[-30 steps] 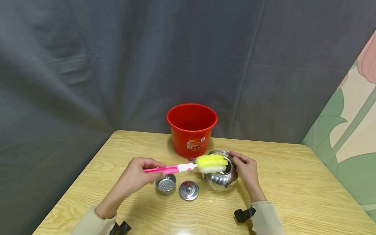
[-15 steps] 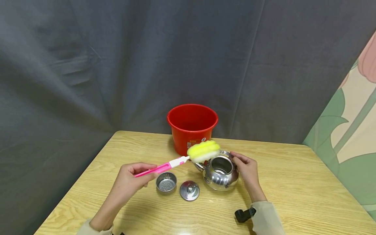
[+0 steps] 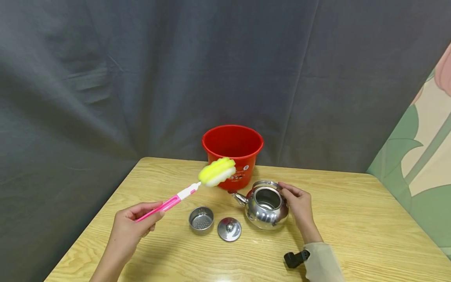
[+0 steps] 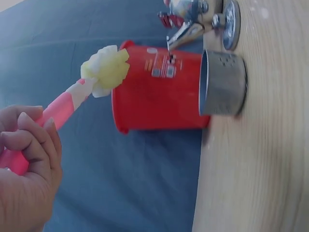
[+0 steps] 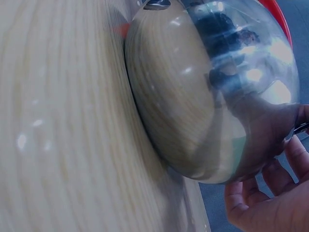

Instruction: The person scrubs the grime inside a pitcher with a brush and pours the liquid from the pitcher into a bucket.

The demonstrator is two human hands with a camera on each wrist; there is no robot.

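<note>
My left hand (image 3: 131,225) holds a sponge bottle brush (image 3: 216,172) by its pink and white handle, fingers curled round it. The yellow and white sponge head points up and away, overlapping the red bucket in the head view. My right hand (image 3: 300,205) pinches the handle of a shiny steel teapot (image 3: 266,217) at its right side. The teapot stands lidless on the table, its mouth facing up and its spout toward the left. In the right wrist view, right-hand fingers (image 5: 277,176) are close beside the teapot's round body (image 5: 193,101).
A round steel lid (image 3: 229,231) with a knob lies left of the teapot. Beside it stands a perforated steel strainer cup (image 3: 201,231). Behind them is a red bucket (image 3: 246,172) on the wooden table (image 3: 352,235), before a dark curtain (image 3: 211,78).
My left hand has drawn the bottle brush left and toward me, away from above the teapot's mouth. The sponge head now tilts upward. My right hand stays at the teapot handle.
</note>
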